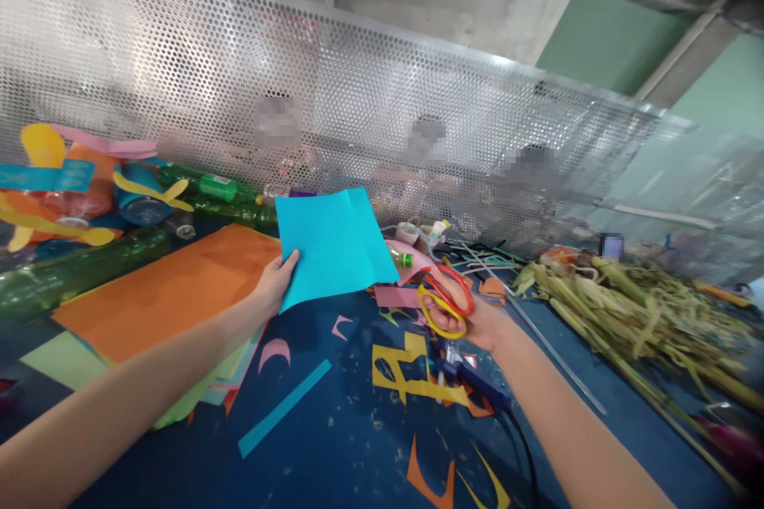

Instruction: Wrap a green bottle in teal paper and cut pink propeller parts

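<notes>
Pinched at its left edge, a blue sheet of paper [331,246] is held up above the table by my left hand [279,280]. To the right, my right hand [462,316] is closed around a pair of scissors [442,301] with red and yellow handles; their blades are hidden from view. Below the hands lie a blue paper strip [285,409], a pink crescent scrap [274,354] and yellow cut-out scraps [411,386]. A dark blue glue gun [477,378] with a black cord rests under my right hand.
An orange sheet [173,286] tops a stack of coloured paper at the left. Bottle planes [83,183] and green bottles [77,266] stand behind it. Dried husks [633,310] cover the right side. A perforated metal screen [358,95] rises behind the table, with people beyond.
</notes>
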`<state>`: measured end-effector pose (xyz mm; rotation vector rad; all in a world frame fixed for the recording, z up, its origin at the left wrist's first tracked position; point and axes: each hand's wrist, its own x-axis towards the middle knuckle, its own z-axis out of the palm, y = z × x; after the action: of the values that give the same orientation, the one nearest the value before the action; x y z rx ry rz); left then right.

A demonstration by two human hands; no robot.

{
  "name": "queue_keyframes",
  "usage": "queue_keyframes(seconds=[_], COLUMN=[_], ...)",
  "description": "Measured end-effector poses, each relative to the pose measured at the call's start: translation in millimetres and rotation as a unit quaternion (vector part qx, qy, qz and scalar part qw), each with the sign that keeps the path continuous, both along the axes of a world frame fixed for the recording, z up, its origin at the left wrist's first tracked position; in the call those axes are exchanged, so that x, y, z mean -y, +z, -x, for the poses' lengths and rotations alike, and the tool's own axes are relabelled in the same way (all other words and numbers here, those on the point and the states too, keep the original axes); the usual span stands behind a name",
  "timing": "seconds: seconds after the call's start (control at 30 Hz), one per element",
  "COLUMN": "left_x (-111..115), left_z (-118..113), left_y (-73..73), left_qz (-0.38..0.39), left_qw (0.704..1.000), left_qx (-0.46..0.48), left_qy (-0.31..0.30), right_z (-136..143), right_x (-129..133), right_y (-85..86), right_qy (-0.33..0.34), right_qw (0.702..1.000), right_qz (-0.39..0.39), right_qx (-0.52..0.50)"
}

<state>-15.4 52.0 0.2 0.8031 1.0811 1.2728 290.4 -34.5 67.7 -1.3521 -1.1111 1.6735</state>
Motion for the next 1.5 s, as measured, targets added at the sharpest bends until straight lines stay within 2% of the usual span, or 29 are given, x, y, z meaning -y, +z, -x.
queue_keyframes(seconds=[0.2,0.4,0.47,0.53,0.67,0.77,0.83,0.97,1.03,1.13,1.2,1.27,1.4,1.5], left_x=[-0.5,3.9,4.9,5.2,5.8,6.7,6.9,6.5,6.5,4.8,1.2,-4.2,-14.4,-17.2], left_z=[-0.6,-1.7,-2.2,-2.7,-3.6,-4.3,-4.8,-5.7,-5.3,-2.2,2.0,7.3,17.2,19.9], left_y=[0.9,3.9,4.4,4.2,4.4,8.3,12.2,18.1,20.0,22.5,24.0,24.7,23.3,22.6], left_qz=[0.003,-0.001,-0.003,-0.006,-0.016,-0.022,-0.024,-0.031,-0.036,-0.05,-0.066,-0.085,-0.112,-0.122], left_qw=[1.0,1.0,1.0,1.0,1.0,1.0,1.0,0.999,0.998,0.998,0.996,0.993,0.984,0.979], left_qx=[-0.006,-0.007,-0.005,-0.002,0.008,0.015,0.02,0.035,0.04,0.042,0.042,0.041,0.033,0.025], left_qy=[0.0,-0.004,-0.004,-0.005,-0.014,-0.007,0.002,0.011,0.01,0.019,0.037,0.068,0.134,0.159], right_z=[3.6,-4.5,-1.5,3.8,11.8,14.3,18.0,32.2,39.5,47.9,53.0,58.3,66.9,68.6], right_x=[27.3,16.6,13.8,16.9,31.4,37.5,37.8,33.5,32.0,33.4,36.4,40.2,47.7,52.6], right_y=[-2.4,8.7,7.9,4.0,-1.8,3.6,11.0,19.6,13.5,-7.6,-21.8,-28.9,-19.5,-10.8], right_qy=[0.024,-0.053,-0.039,0.003,0.057,0.098,0.091,0.024,0.018,0.043,0.042,0.037,0.029,0.044], right_qw=[0.997,0.993,0.992,0.993,0.996,0.99,0.985,0.971,0.969,0.974,0.976,0.979,0.985,0.987], right_qz=[0.075,0.018,0.054,0.087,0.01,-0.058,-0.111,-0.207,-0.21,-0.184,-0.171,-0.166,-0.165,-0.152], right_qx=[-0.026,-0.108,-0.106,-0.078,-0.074,-0.086,-0.098,-0.119,-0.128,-0.128,-0.124,-0.115,-0.048,0.017])
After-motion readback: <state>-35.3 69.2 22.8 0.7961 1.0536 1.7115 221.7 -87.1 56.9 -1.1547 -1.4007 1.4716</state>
